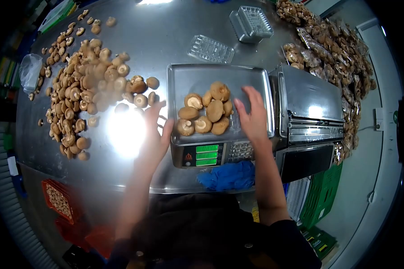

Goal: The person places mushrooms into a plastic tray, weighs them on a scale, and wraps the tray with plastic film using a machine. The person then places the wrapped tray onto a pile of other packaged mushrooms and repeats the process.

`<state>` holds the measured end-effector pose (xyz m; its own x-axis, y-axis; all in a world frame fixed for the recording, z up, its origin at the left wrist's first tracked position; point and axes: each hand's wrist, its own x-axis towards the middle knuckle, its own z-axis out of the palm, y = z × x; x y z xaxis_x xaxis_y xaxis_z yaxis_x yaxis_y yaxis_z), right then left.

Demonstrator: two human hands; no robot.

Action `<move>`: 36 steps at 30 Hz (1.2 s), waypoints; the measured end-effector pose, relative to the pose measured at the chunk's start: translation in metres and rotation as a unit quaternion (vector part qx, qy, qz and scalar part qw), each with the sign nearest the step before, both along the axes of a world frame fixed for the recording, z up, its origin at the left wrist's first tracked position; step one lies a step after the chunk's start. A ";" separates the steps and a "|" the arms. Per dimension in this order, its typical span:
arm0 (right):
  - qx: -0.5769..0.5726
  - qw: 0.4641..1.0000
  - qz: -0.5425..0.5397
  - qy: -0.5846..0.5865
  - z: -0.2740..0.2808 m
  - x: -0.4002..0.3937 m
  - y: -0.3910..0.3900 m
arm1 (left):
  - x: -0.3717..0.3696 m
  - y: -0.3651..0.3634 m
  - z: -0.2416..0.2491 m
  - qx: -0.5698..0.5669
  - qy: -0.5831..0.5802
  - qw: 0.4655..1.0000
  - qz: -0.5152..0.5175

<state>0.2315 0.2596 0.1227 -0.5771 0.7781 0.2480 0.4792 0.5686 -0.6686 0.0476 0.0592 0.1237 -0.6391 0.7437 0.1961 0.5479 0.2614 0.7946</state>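
Several brown mushrooms (214, 111) lie heaped on the metal pan (251, 74) of a digital scale. Some show pale undersides, and a bit of clear plastic seems to show beside them. My left hand (156, 132) is at the pan's left edge, thumb and fingers apart, holding nothing. Over the right part of the pan is my right hand (254, 117), also empty, its thumb spread from the fingers. Below the pan, the scale's green display (207, 155) is lit, but its digits are too blurred to read.
A large pile of loose mushrooms (74, 89) spreads over the steel table at left. Clear plastic trays (253, 24) stand at the back, with another tray (211, 49) nearer. A wrapping machine (312, 96) and bagged mushrooms (341, 49) are at right. Blue gloves (229, 175) lie in front.
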 end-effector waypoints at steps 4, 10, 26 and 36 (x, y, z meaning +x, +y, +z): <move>0.031 0.996 0.061 -0.057 0.035 -0.039 0.008 | -0.002 0.034 0.010 0.085 0.053 0.990 -0.097; -0.010 0.985 0.092 -0.148 0.030 -0.052 0.013 | 0.024 0.059 -0.011 -0.020 0.107 0.984 -0.141; 0.025 0.949 0.313 0.005 0.015 -0.038 0.001 | 0.018 0.062 -0.003 0.047 -0.003 0.982 -0.184; 0.059 0.971 0.232 -0.020 -0.026 0.015 -0.013 | 0.025 0.061 -0.021 -0.068 0.276 0.935 -0.213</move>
<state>0.2462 0.2463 0.0969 -0.8695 0.4006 0.2888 0.1788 0.8005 -0.5720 0.0722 0.1199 0.1026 -0.1082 0.9498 0.2934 0.9423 0.0040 0.3347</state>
